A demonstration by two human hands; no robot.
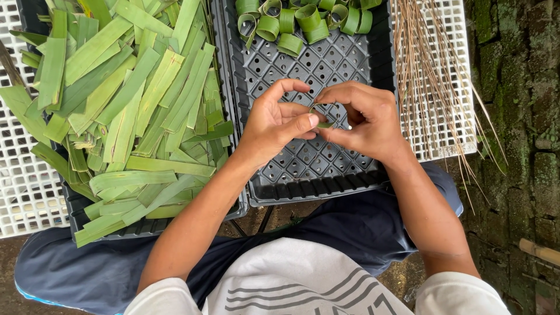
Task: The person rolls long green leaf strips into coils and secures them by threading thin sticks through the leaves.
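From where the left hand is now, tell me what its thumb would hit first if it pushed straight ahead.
The left hand points its thumb rightward at the curled green leaf strip pinched between both hands; just behind that sit the fingers of the right hand. Depth looks about level, so likely the strip.

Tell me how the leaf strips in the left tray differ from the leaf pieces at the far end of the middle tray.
The leaf strips lie flat and long; the leaf rings are curled into short loops. The strips are heaped thickly, filling their tray; the rings cluster in a small group, leaving most of the black tray bare. Both are green leaf.
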